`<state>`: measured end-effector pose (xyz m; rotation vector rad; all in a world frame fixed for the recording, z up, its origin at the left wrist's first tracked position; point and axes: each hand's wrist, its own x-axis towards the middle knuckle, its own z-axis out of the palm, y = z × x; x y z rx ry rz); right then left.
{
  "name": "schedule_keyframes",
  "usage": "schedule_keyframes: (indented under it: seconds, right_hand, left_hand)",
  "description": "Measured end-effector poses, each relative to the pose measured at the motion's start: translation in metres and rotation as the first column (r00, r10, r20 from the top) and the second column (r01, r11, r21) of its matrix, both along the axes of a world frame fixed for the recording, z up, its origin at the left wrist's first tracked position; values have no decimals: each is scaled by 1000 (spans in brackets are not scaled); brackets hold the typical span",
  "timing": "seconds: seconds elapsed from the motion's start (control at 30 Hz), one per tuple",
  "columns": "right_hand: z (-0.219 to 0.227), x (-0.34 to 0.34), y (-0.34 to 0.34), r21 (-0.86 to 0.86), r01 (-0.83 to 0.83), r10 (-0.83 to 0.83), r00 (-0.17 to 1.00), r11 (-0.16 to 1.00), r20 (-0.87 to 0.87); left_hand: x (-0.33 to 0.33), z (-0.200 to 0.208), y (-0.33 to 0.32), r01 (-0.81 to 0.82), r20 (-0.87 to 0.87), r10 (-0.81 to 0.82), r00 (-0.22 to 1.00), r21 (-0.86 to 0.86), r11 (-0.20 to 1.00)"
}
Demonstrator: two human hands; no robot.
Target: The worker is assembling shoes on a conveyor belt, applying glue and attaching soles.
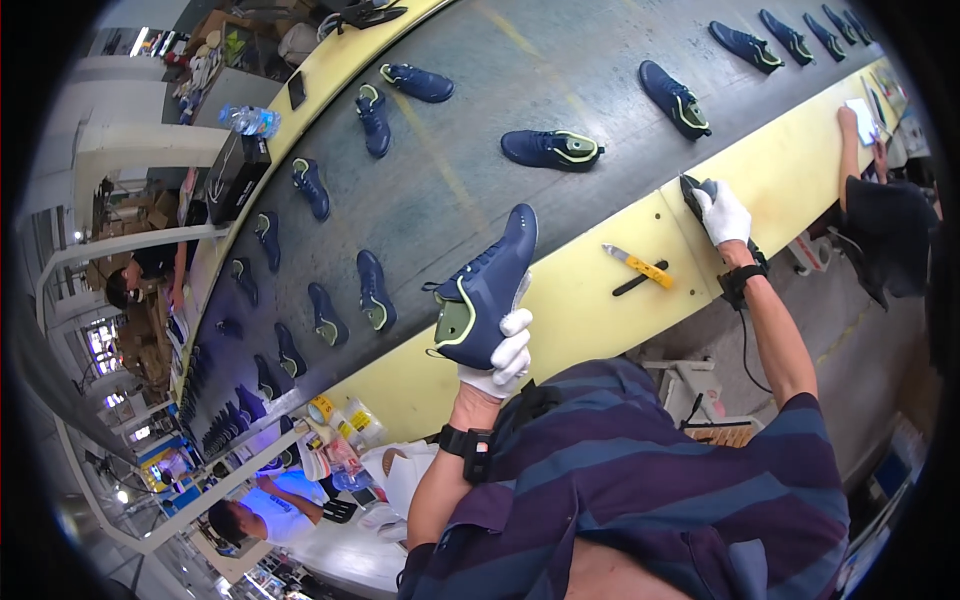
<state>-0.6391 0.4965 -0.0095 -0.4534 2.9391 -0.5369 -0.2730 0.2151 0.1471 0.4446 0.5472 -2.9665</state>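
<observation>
My left hand [507, 358], in a white glove, grips a navy sneaker [487, 290] by its sole and heel side. The sneaker is tilted toe up, its light green lining and collar edge showing. Over the yellow ledge [590, 310] at the right, my white-gloved right hand [724, 213] is closed round a dark hand tool [692, 196]; its exact kind is hard to make out. A yellow utility knife [640, 266] lies between my hands, crossing a slim black tool [638, 280].
Several matching sneakers [550, 149] lie along the grey conveyor belt [450, 190]. On the far ledge are a phone [297, 90], a water bottle [250, 121] and a black box [238, 170]. Other people [890, 235] are at the right and left. A cord [746, 350] hangs below my right wrist.
</observation>
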Motion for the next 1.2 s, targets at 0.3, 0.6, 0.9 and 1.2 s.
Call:
schedule_keyframes:
  seconds: [0.3,0.6,0.9,1.2]
  right_hand:
    - [19,-2,-1,-32,25,-25,1000,999,12]
    - [73,-14,-57,125,-194,208,971,973,-114]
    - [2,-29,-230,-143,-542,560,785,828,266]
    - [-32,-25,-274,-90,-586,570,723,805,391]
  left_hand:
    - [-20,-3,-5,81,64,-77,995,-68,994]
    - [5,-75,-79,180,405,-7,914,-391,903]
    - [16,-192,-198,-38,546,259,797,-383,923]
    - [31,-194,-123,37,830,198,522,-254,967]
